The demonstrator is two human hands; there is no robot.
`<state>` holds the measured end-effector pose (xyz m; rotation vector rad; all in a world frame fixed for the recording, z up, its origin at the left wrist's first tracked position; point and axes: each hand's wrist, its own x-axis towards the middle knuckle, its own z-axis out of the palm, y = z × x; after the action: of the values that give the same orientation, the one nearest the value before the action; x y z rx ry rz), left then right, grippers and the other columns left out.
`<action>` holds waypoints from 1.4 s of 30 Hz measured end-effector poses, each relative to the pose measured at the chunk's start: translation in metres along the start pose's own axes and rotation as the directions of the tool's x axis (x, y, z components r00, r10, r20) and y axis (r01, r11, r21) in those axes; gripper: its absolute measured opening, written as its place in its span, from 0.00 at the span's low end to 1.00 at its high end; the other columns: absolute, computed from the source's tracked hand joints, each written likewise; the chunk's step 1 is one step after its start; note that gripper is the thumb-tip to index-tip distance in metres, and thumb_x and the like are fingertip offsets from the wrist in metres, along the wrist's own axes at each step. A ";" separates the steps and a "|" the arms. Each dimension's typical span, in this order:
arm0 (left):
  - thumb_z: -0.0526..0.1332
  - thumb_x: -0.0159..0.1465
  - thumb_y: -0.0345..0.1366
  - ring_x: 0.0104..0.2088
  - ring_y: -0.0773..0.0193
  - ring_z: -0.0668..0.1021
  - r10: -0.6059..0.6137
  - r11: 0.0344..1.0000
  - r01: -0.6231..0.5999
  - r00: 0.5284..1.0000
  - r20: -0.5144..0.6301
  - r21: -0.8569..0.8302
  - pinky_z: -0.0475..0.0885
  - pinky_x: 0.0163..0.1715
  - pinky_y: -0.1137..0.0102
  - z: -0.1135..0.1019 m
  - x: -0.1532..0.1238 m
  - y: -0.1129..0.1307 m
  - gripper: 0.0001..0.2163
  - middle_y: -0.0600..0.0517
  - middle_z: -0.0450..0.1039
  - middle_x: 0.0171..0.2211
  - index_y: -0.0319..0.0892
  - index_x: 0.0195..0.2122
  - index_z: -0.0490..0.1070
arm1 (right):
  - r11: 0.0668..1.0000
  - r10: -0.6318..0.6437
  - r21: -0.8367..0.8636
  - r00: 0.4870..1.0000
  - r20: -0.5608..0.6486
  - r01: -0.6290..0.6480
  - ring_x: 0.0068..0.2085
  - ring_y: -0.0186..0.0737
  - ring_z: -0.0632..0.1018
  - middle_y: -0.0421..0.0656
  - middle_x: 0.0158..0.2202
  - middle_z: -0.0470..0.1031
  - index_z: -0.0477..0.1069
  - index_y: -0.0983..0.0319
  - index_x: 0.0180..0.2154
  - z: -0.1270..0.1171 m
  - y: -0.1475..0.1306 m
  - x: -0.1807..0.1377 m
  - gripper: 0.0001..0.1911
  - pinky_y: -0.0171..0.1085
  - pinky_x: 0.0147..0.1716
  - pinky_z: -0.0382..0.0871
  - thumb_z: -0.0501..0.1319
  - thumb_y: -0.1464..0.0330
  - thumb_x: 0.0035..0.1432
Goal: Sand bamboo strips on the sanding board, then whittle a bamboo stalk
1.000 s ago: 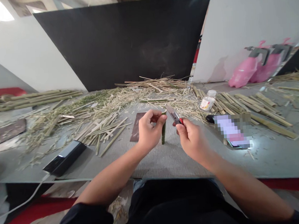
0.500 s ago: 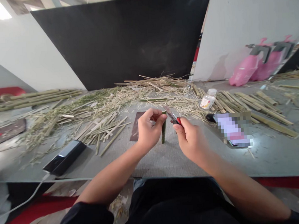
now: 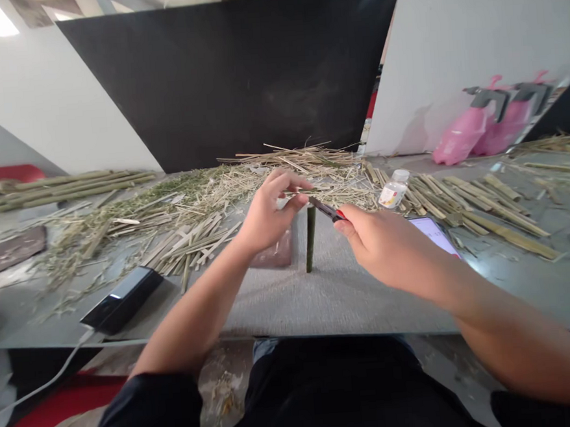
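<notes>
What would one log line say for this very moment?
left hand: steadies top of upright green bamboo piece | right hand: holds knife, blade at piece's top | table: bamboo strips, phone

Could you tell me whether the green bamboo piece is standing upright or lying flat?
Upright: the green bamboo piece stands on end on the table, its top against the knife.

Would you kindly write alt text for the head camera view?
A left hand steadies an upright green bamboo stick on a grey table while the right hand sets a red-handled knife at its top. Split bamboo strips lie around.
</notes>
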<state>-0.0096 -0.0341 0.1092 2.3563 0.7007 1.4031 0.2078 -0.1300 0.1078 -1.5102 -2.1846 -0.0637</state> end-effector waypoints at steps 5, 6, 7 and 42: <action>0.65 0.64 0.27 0.44 0.58 0.80 0.074 0.997 -0.073 0.936 0.343 -0.018 0.73 0.48 0.62 -0.021 0.034 0.005 0.05 0.50 0.79 0.39 0.44 0.34 0.78 | 1.000 -0.006 -0.024 0.999 0.054 0.007 0.20 0.39 0.64 0.41 0.22 0.70 0.66 0.57 0.36 -0.010 -0.001 0.007 0.12 0.41 0.24 0.46 0.54 0.62 0.73; 0.65 0.63 0.26 0.42 0.58 0.80 0.073 0.997 -0.074 0.926 0.371 -0.011 0.74 0.46 0.62 -0.022 0.037 0.006 0.05 0.50 0.79 0.38 0.44 0.34 0.78 | 1.000 -0.005 -0.027 0.998 0.065 0.007 0.20 0.39 0.64 0.41 0.22 0.71 0.66 0.57 0.36 -0.011 -0.002 0.007 0.12 0.41 0.24 0.46 0.54 0.62 0.73; 0.64 0.63 0.26 0.41 0.58 0.80 0.068 0.997 -0.072 0.919 0.388 -0.004 0.74 0.44 0.62 -0.023 0.039 0.006 0.06 0.51 0.79 0.37 0.44 0.34 0.78 | 1.000 -0.005 -0.030 0.998 0.070 0.007 0.21 0.39 0.64 0.42 0.23 0.71 0.65 0.57 0.36 -0.011 -0.003 0.008 0.11 0.41 0.24 0.47 0.53 0.62 0.73; 0.68 0.67 0.36 0.32 0.64 0.76 -0.068 0.998 0.068 0.998 0.008 0.001 0.70 0.34 0.67 -0.007 -0.027 0.002 0.06 0.52 0.77 0.30 0.42 0.34 0.76 | 0.973 0.078 -0.216 0.996 -0.042 -0.085 0.20 0.41 0.75 0.44 0.26 0.77 0.65 0.63 0.47 0.026 -0.048 -0.038 0.06 0.39 0.20 0.46 0.51 0.72 0.73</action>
<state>-0.0255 -0.0507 0.0940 2.3146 0.7715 1.3651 0.1663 -0.1741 0.0797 -1.7025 -2.1429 -0.3086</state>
